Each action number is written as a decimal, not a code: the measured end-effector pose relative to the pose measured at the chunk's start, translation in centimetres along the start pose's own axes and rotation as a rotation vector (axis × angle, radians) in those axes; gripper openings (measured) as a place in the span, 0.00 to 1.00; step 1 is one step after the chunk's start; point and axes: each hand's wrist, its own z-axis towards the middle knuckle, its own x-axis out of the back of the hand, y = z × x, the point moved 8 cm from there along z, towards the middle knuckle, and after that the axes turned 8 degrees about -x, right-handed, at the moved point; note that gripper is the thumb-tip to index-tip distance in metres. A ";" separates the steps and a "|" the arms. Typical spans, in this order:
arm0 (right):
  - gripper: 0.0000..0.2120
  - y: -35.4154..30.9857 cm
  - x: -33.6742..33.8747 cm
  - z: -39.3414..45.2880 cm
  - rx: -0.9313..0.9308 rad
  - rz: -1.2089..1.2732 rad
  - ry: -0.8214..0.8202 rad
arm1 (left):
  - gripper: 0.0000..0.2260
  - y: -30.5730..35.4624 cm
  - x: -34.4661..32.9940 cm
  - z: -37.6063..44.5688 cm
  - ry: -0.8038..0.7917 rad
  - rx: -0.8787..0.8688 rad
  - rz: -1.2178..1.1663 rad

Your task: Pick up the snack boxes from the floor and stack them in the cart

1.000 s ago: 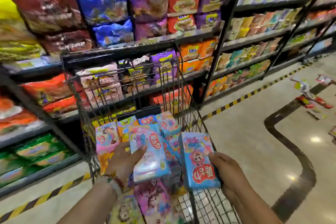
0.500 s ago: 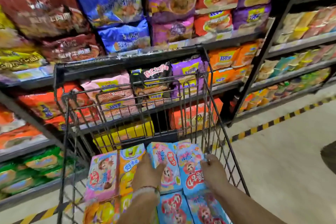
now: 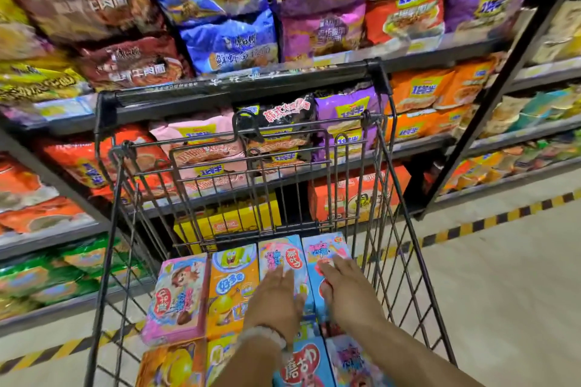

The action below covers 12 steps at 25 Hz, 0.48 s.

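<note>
My left hand (image 3: 276, 298) and right hand (image 3: 345, 292), fingers flat and released, press two blue snack boxes (image 3: 320, 254) into the cart (image 3: 408, 229); uneven pressure could tip the row.

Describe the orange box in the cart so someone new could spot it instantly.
Look into the wire shopping cart in front of the noodle shelves. In the far row of snack boxes lying flat, the orange box is second from the left, between a pink box and a pale-blue one. Only it shows a yellow cartoon sponge.
</note>
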 end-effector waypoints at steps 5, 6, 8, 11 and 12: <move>0.17 1.0 -2.7 1.2 -0.037 -0.072 -0.085 | 0.26 -0.3 0.2 1.5 0.012 0.050 0.008; 0.18 0.4 -1.5 0.5 -0.033 -0.074 -0.088 | 0.26 -0.2 0.2 1.4 0.005 0.047 0.010; 0.22 -0.2 0.6 0.0 -0.007 -0.038 -0.035 | 0.25 -0.2 1.1 0.9 0.034 0.050 -0.049; 0.26 -1.1 3.4 -1.4 0.005 0.007 -0.021 | 0.22 -0.2 5.6 -1.6 0.206 0.016 -0.084; 0.26 -1.8 4.7 -2.2 0.029 0.046 0.008 | 0.22 -0.3 7.4 -2.8 0.269 0.003 -0.075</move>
